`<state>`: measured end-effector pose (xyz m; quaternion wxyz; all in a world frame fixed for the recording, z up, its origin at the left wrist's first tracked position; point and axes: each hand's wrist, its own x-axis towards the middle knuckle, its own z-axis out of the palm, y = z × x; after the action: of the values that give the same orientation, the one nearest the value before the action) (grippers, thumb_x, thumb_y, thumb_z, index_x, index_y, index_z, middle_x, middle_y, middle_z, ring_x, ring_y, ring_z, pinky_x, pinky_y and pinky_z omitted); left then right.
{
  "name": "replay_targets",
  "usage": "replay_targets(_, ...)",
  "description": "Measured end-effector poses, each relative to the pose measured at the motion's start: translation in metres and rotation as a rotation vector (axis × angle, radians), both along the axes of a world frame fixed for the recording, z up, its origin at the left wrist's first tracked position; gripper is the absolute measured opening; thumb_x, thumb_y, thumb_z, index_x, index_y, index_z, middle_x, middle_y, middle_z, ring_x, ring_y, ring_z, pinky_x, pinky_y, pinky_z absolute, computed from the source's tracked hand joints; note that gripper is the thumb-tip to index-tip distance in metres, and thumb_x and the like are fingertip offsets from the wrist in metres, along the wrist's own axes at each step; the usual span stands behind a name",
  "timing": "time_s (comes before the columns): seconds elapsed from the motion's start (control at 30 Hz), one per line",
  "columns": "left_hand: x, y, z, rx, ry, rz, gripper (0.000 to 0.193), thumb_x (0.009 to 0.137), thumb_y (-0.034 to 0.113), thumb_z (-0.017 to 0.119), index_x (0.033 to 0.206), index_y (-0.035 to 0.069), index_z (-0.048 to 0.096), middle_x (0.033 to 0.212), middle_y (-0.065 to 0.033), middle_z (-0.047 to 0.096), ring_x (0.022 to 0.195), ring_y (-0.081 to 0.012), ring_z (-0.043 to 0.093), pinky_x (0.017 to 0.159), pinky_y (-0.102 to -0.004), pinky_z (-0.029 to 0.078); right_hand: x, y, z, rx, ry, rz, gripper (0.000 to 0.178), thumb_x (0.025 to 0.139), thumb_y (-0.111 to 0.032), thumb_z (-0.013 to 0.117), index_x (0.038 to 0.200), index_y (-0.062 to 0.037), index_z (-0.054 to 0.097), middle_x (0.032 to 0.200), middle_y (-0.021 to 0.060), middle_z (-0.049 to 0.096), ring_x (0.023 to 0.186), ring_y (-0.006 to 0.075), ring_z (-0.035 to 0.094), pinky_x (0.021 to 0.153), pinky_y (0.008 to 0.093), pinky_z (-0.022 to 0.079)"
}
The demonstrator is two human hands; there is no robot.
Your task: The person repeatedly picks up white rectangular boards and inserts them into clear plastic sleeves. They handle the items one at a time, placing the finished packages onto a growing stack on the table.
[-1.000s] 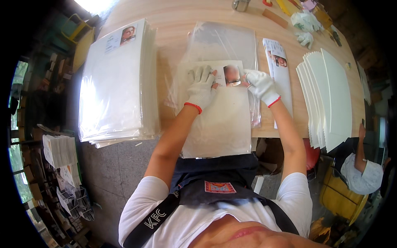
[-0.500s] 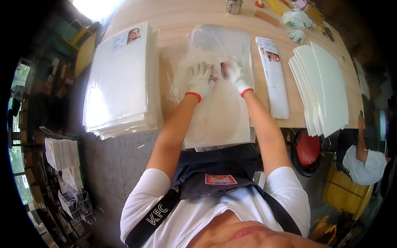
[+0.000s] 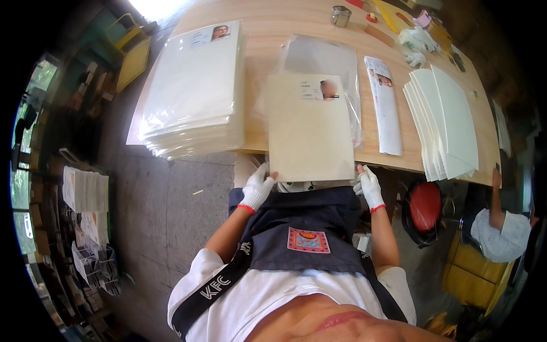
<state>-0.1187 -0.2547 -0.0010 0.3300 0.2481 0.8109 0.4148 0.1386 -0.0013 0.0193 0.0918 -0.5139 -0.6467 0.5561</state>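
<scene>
Head view: the wooden table (image 3: 285, 25) carries a bagged stack (image 3: 191, 91) at left and loose sheets (image 3: 447, 117) at right (fanned). A cream board (image 3: 310, 128) overhangs the near edge. Left hand (image 3: 257, 188) and right hand (image 3: 367, 185), gloved, pinch its lower corners.

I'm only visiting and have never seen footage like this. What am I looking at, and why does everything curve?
There is no machine here. A person wears a wide-angle camera on the head, looking down, so straight edges bend. The left hand and right hand, both in white gloves, grip the near edge of a cream sheet that overhangs the wooden table. On the table lie a tall stack of bagged sheets, a clear bag, a folded leaflet and a fanned pile of white sheets.
</scene>
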Motion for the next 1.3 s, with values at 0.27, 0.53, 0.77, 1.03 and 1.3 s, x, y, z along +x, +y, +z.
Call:
replay_targets(0.27, -0.017, 0.016, 0.170, 0.458, 0.652, -0.151, 0.015, 0.082, 0.010, 0.060, 0.093, 0.002, 0.053, 0.075, -0.0149, 0.053, 0.066, -0.0255, 0.056, 0.060, -0.0322, 0.044, -0.041, -0.028, 0.021, -0.422, 0.524, -0.009, 0.014, 0.093, -0.023, 0.054, 0.094, -0.0084, 0.053, 0.063, 0.0015, 0.055, 0.043, 0.0088, 0.049, 0.039, 0.0228, 0.038)
replay_targets(0.53, -0.152, -0.078, 0.203, 0.793, 0.621, 0.569, 0.020, 0.096, 0.011, 0.044, 0.103, -0.003, 0.057, 0.094, -0.0026, 0.059, 0.088, -0.0071, 0.053, 0.076, -0.0187, 0.042, -0.228, -0.066, 0.124, -0.288, 0.756, 0.363, 0.019, 0.090, -0.024, 0.059, 0.091, -0.0055, 0.060, 0.062, -0.0005, 0.054, 0.049, 0.0069, 0.052, 0.041, 0.0217, 0.040)
replay_targets(0.77, -0.219, -0.117, 0.162, 0.187, 0.610, 0.570, 0.050, 0.082, 0.007, 0.040, 0.131, 0.007, 0.047, 0.122, -0.0150, 0.054, 0.110, -0.0239, 0.053, 0.092, -0.0340, 0.042, -0.301, -0.098, 0.125, -0.182, 0.449, 0.464, 0.030, 0.088, -0.034, 0.061, 0.077, -0.0070, 0.058, 0.056, 0.0024, 0.056, 0.040, 0.0086, 0.047, 0.038, 0.0244, 0.040)
replay_targets(1.03, -0.162, -0.148, 0.015, 0.782, 0.353, 0.898, 0.044, 0.096, 0.024, 0.046, 0.132, -0.002, 0.037, 0.127, -0.0145, 0.047, 0.114, -0.0218, 0.047, 0.100, -0.0330, 0.036, -0.181, -0.066, 0.071, 0.101, 0.554, 0.386, 0.027, 0.091, -0.028, 0.056, 0.102, -0.0035, 0.060, 0.086, 0.0069, 0.064, 0.071, 0.0144, 0.062, 0.061, 0.0261, 0.049)
replay_targets(1.3, -0.029, -0.064, -0.044, 0.503, 0.598, 0.153, 0.031, 0.078, 0.000, 0.057, 0.109, 0.004, 0.061, 0.109, -0.0130, 0.061, 0.097, -0.0266, 0.059, 0.083, -0.0352, 0.047, -0.166, 0.080, 0.033, 0.209, 0.305, -0.030, 0.058, 0.080, -0.020, 0.066, 0.130, -0.0046, 0.042, 0.123, 0.0155, 0.056, 0.109, 0.0270, 0.055, 0.088, 0.0356, 0.044)
